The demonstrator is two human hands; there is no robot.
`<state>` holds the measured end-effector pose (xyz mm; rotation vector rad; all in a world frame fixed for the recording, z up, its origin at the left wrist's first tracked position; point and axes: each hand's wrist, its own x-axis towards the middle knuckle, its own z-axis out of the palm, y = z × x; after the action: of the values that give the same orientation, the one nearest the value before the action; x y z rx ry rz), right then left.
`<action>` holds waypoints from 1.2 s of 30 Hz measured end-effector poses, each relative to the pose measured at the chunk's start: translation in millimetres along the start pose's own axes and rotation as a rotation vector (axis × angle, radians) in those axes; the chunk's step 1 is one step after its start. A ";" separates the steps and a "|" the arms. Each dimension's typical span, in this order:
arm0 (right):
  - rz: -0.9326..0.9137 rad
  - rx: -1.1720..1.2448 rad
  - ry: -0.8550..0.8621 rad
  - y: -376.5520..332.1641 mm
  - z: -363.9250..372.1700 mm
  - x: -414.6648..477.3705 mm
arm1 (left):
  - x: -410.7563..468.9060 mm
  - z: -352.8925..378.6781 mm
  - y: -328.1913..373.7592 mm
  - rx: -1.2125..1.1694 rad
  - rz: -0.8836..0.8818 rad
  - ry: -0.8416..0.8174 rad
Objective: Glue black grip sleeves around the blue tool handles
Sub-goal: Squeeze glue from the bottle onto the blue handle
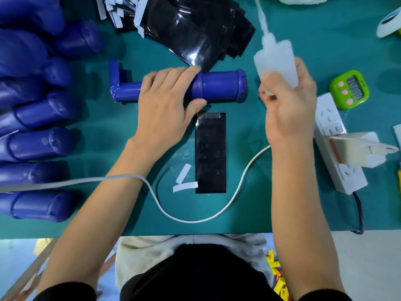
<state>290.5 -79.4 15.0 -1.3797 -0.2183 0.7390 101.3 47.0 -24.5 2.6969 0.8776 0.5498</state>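
- Left hand grips the blue tool around its narrow middle. The fingers curl over the top and the thumb tucks under, pinning the tool on its side on the green table.
- Right hand is closed around the base of a clear glue bottle, just beside the tool's thick end. The nozzle points up and away from the person, not at the work.
- One black sleeve lies flat on the table, straight below the thick handle part. Its far edge, with a shiny band across it, sits just beside the left thumb, but I cannot tell whether they touch.
- Two white strips lie by the sleeve's near left corner. They look like peeled backing.
- Progress, as I judge it: this handle is bare blue, with no sleeve on it and no glue visible. Gluing, wrapping and pressing down are all left to do.
- A stack of black sleeves waits beyond the tool, and a pile of blue tools fills the left side. None of them shows a sleeve, so most of the batch seems undone.
- A green timer, a power strip and a white cable lie close by.
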 end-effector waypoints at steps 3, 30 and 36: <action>0.181 0.305 -0.084 -4.8 -1.8 -0.8 | 5.5 2.2 -7.7 -0.042 -0.023 0.046; 0.339 0.356 -0.094 -19.0 19.4 4.7 | -2.2 -1.1 0.2 -0.165 -0.134 0.085; 0.126 0.390 -0.110 -26.7 31.7 8.3 | -3.0 -2.1 2.9 -0.160 -0.123 0.117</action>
<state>288.5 -49.2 44.5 -0.9895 -0.0671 0.9109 99.7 43.2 -22.4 2.4697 0.9780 0.7241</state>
